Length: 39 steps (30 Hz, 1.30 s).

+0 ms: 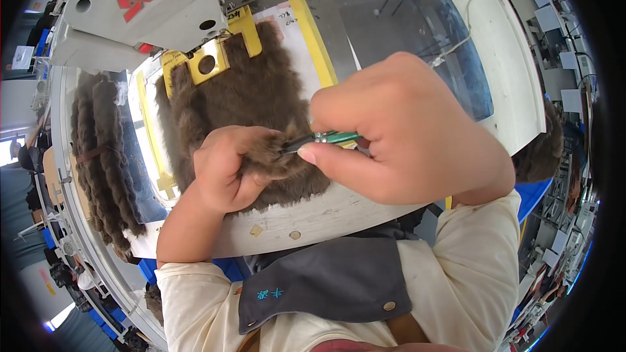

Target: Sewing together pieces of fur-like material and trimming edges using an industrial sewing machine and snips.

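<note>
A brown fur piece (244,85) lies spread over the white work table in front of me, its far end close to the sewing machine head. My left hand (228,166) is closed on the near part of the fur and bunches up a tuft of it between thumb and fingers. In my right hand (411,137) is a small green-handled tool (336,137) with a dark, narrow blade. The blade's tip meets the bunched fur right beside my left fingers. Fur hides the very end of the tip.
The sewing machine head (143,13) stands at the far left, with a yellow plate (212,64) under it beside the fur. Several brown fur strips (98,150) lie at the left. The white table's front edge (280,238) curves close to my body. Yellow tape (310,39) runs beyond the fur.
</note>
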{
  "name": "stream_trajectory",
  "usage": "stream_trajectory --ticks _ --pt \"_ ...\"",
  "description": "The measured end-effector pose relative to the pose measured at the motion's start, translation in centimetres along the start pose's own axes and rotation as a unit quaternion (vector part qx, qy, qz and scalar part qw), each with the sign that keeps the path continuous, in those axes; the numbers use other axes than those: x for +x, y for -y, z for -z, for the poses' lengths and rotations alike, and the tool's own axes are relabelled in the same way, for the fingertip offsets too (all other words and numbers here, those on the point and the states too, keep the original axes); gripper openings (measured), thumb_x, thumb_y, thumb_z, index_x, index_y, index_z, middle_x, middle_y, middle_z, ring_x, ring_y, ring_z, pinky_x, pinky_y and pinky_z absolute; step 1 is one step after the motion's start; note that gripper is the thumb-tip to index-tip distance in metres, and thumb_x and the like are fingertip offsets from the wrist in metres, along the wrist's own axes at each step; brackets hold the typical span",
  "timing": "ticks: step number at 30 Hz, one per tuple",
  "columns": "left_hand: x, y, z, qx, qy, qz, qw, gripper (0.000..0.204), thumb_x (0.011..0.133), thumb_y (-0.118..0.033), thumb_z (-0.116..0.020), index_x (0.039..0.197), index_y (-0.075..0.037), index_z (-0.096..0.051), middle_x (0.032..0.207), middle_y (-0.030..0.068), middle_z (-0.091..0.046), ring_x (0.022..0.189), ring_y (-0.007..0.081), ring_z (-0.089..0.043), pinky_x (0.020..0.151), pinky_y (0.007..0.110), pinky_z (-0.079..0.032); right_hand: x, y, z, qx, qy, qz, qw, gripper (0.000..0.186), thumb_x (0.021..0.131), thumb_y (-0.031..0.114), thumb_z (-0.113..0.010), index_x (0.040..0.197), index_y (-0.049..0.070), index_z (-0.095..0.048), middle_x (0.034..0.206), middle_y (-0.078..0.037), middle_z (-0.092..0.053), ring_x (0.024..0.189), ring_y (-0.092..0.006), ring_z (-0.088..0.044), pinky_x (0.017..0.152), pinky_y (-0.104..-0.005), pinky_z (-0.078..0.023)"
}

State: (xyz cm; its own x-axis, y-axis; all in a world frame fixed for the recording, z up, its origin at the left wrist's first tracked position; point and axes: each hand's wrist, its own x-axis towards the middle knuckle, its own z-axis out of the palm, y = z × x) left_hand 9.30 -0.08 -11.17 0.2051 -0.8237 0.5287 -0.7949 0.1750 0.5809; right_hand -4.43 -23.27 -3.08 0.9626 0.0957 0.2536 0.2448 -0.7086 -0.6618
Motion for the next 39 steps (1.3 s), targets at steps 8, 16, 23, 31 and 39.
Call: stream_trajectory --ticks 8,16,23,31,39 --pt "0.4 -0.4 -0.2 -0.044 0.005 0.007 0.999 0.036 0.093 -0.022 -0.073 0.112 0.007 -0.064 0.094 0.014 -0.075 0.077 0.0238 -0.074 0.072 0.033 -0.058 -0.1 -0.1 -0.5 -0.012 0.0 0.002 1.0 0.028 0.083 0.017 -0.076 0.068 0.006 -0.054 0.055 -0.011 -0.048 0.05 -0.0352 -0.049 0.047 -0.0428 -0.034" --pt "0.3 -0.2 -0.4 -0.023 0.003 -0.009 1.0 0.034 0.094 -0.024 -0.072 0.107 0.007 -0.065 0.095 0.016 -0.075 0.077 0.025 -0.073 0.072 0.033 -0.058 -0.1 -0.3 -1.0 -0.012 -0.011 0.015 1.0 0.026 0.082 0.017 -0.076 0.069 0.006 -0.056 0.057 -0.012 -0.051 0.052 -0.0367 -0.051 0.048 -0.0438 -0.035" --pt "0.1 -0.4 0.0 -0.016 -0.035 0.037 0.999 0.029 0.09 -0.018 -0.08 0.105 0.002 -0.066 0.097 0.0152 -0.076 0.079 0.0269 -0.077 0.071 0.033 -0.06 -0.2 0.2 1.1 -0.025 -0.02 -0.026 0.999 0.02 0.08 0.013 -0.078 0.07 0.005 -0.062 0.057 -0.01 -0.052 0.049 -0.0304 -0.053 0.046 -0.0385 -0.035" --pt "-0.1 -0.4 -0.1 -0.038 -0.047 0.046 0.997 0.028 0.092 -0.019 -0.079 0.106 0.002 -0.066 0.1 0.0152 -0.076 0.082 0.0255 -0.077 0.074 0.033 -0.06 -0.4 0.4 0.6 -0.009 -0.024 0.002 1.0 0.024 0.08 0.014 -0.079 0.07 0.006 -0.059 0.055 -0.009 -0.048 0.048 -0.0298 -0.05 0.046 -0.0392 -0.033" --pt "0.3 -0.6 -0.4 -0.031 -0.046 0.032 0.998 0.025 0.085 -0.013 -0.082 0.101 0.001 -0.07 0.096 0.0118 -0.076 0.077 0.0242 -0.075 0.07 0.033 -0.059 -0.2 0.1 -0.3 -0.005 -0.004 0.022 1.0 0.029 0.083 0.016 -0.077 0.068 0.007 -0.053 0.054 -0.01 -0.045 0.048 -0.0333 -0.048 0.047 -0.043 -0.033"
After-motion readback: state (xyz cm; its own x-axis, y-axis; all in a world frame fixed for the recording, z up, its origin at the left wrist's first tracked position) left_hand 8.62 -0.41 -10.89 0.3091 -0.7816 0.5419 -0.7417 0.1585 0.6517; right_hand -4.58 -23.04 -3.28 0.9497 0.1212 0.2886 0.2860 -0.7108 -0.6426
